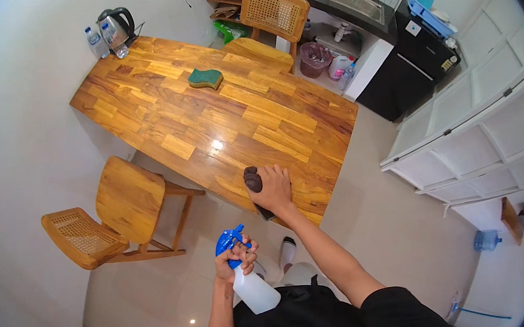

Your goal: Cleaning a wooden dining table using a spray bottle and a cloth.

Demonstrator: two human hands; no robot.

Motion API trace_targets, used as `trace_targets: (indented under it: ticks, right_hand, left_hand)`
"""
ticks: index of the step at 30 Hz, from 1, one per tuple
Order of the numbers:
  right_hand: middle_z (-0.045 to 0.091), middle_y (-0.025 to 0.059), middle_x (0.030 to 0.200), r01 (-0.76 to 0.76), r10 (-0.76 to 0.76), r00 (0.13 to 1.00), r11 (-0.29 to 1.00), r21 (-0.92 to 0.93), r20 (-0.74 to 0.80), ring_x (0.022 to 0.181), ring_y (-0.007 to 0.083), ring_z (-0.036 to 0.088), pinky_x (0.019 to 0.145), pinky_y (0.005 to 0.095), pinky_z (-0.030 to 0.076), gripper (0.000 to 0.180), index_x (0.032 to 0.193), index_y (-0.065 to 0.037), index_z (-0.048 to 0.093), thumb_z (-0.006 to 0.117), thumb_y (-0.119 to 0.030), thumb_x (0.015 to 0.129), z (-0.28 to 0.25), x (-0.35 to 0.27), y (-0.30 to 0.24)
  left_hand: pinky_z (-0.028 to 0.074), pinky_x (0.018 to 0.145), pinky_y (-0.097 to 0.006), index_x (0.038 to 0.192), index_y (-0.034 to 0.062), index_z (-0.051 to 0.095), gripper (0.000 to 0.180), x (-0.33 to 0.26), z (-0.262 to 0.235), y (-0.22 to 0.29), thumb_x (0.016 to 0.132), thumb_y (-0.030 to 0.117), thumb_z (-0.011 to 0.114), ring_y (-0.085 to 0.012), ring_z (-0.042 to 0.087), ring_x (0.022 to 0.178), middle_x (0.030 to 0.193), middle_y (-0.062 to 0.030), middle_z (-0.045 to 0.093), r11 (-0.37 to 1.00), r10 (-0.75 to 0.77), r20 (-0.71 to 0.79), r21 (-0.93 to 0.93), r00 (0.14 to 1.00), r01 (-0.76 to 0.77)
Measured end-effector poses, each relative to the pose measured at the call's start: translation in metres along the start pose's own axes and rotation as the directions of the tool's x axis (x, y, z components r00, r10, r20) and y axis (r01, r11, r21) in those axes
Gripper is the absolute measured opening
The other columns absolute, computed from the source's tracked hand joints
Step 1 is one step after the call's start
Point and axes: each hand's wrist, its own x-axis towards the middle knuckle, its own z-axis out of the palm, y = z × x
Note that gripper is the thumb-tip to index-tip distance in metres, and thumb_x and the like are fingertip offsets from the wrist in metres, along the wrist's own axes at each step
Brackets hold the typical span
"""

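In my left hand [237, 258] is a white spray bottle [256, 292] with a blue trigger head, held in front of my body with the fingers wrapped round its neck and trigger. My right hand [272, 187] presses a bunched dark brown cloth [252, 180] onto the near edge of the wooden table [164, 100]. Part of the cloth hangs past that edge; my palm hides the rest. Farther off on the tabletop lies a sponge [205, 78] with a green top and a yellowish side.
Two plastic water bottles [115, 42] and an electric kettle [118, 22] stand at the table's far left end. One cane-backed chair [127, 198] is at the left, another chair [275, 15] beyond the table. A sink [353, 4] and small black fridge [394, 83] are at the back right.
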Motion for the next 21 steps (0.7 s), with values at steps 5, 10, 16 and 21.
trace_targets:
  ticks: [5,10,16,21]
  right_hand:
    - [0.062,0.0102,0.098,-0.06,0.06,0.997,0.998,-0.015,0.051,0.097,0.0321,0.057,0.088,0.0464,0.041,0.042,0.096,-0.008,0.068,0.08,-0.037,0.069,-0.048,-0.044,0.041]
    - [0.062,0.0095,0.096,-0.132,0.132,0.991,0.991,-0.008,0.024,0.1,0.0308,0.055,0.088,0.0441,0.04,0.04,0.098,-0.007,0.069,0.078,-0.037,0.073,-0.089,-0.069,0.086]
    - [0.061,0.0105,0.096,-0.116,0.102,0.986,0.989,0.095,0.134,0.099,0.0306,0.054,0.088,0.043,0.041,0.039,0.098,-0.006,0.069,0.079,-0.032,0.071,-0.106,-0.075,0.098]
    - [0.062,0.0112,0.098,-0.105,0.085,0.98,0.988,0.11,0.178,0.099,0.0307,0.054,0.088,0.0441,0.041,0.04,0.1,-0.005,0.069,0.078,-0.03,0.07,-0.102,-0.082,0.092]
  left_hand:
    - [0.047,0.046,-0.031,0.116,0.0052,0.047,0.051,0.018,0.017,-0.018,0.067,0.009,0.06,-0.0177,0.046,0.054,0.108,-0.0205,0.051,0.998,-0.056,-0.061,0.031,0.997,0.058]
    - [0.044,0.042,-0.027,0.113,0.0059,0.047,0.046,0.049,0.036,-0.028,0.068,0.006,0.055,-0.0158,0.047,0.052,0.102,-0.0177,0.049,0.985,-0.119,-0.207,0.101,0.971,0.142]
    - [0.047,0.045,-0.029,0.111,0.0079,0.05,0.043,0.067,0.04,-0.034,0.068,0.008,0.056,-0.0166,0.047,0.051,0.101,-0.0163,0.05,0.967,-0.161,-0.27,0.149,0.949,0.206]
    - [0.046,0.044,-0.029,0.113,0.0085,0.049,0.045,0.068,0.031,-0.029,0.069,0.009,0.056,-0.0164,0.048,0.051,0.104,-0.0176,0.052,0.977,-0.171,-0.202,0.092,0.964,0.193]
